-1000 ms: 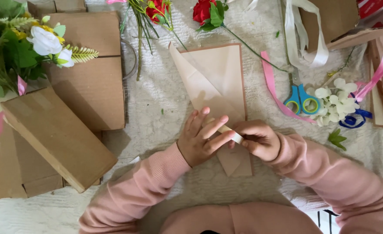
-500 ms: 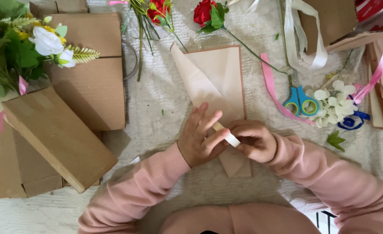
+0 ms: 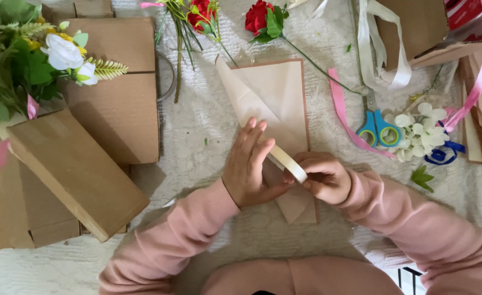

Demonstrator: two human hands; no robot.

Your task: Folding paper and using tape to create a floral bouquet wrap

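A folded sheet of brown wrapping paper [image 3: 276, 93] lies on a pale textured cloth [image 3: 208, 131], shaped like a cone with its narrow end toward me. My right hand [image 3: 323, 177] grips a roll of white tape [image 3: 287, 162] held on edge over the paper's lower part. My left hand [image 3: 249, 166] rests beside it, fingers stretched and touching the roll, thumb under it. Both arms wear pink sleeves.
Brown cardboard boxes [image 3: 115, 93] lie at the left, with artificial flowers [image 3: 39, 60] on them. Red roses [image 3: 260, 16] lie at the top. Blue-handled scissors [image 3: 377, 128], white blossoms [image 3: 421, 131], pink ribbon [image 3: 342, 106] and white ribbon [image 3: 380, 54] lie at the right.
The tape roll has tilted up and become more visible between my hands. My left fingers have straightened and lifted along the roll.
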